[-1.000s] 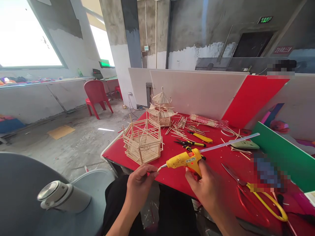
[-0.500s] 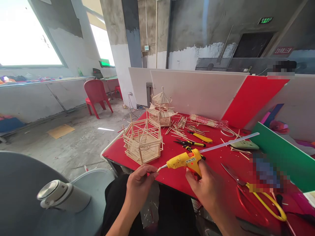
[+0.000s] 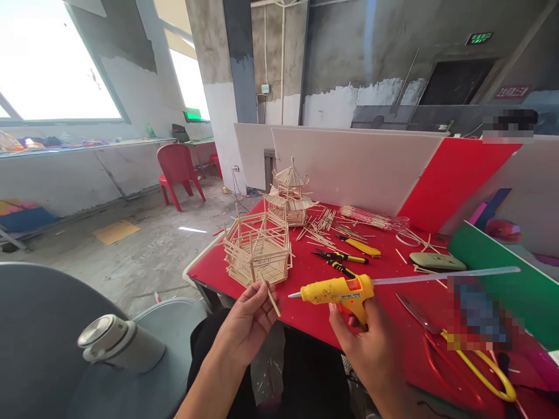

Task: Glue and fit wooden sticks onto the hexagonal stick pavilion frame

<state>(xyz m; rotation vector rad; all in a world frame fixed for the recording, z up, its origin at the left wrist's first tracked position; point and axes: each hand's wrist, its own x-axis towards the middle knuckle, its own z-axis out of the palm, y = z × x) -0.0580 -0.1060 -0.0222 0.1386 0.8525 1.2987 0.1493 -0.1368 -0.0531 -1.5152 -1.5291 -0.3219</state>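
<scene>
Between thumb and fingers, my left hand pinches a thin wooden stick that slants down toward the right. My right hand is wrapped round the handle of a yellow hot glue gun, its nozzle pointing left, apart from the stick. A clear glue stick juts from the gun's back end. Just beyond my left hand stands an open hexagonal frame of wooden sticks with a slatted floor. Behind it is a tiered stick pagoda with a pointed roof.
On the red table lie pliers, a yellow utility knife, loose sticks, a bundle of sticks and large scissors. A green board stands right. A bottle rests on the grey chair at left.
The glue gun has drawn away rightward from the stick. My left hand has turned the stick from pointing at the nozzle to slanting downward, nearer the hexagonal frame. The view has shifted slightly.
</scene>
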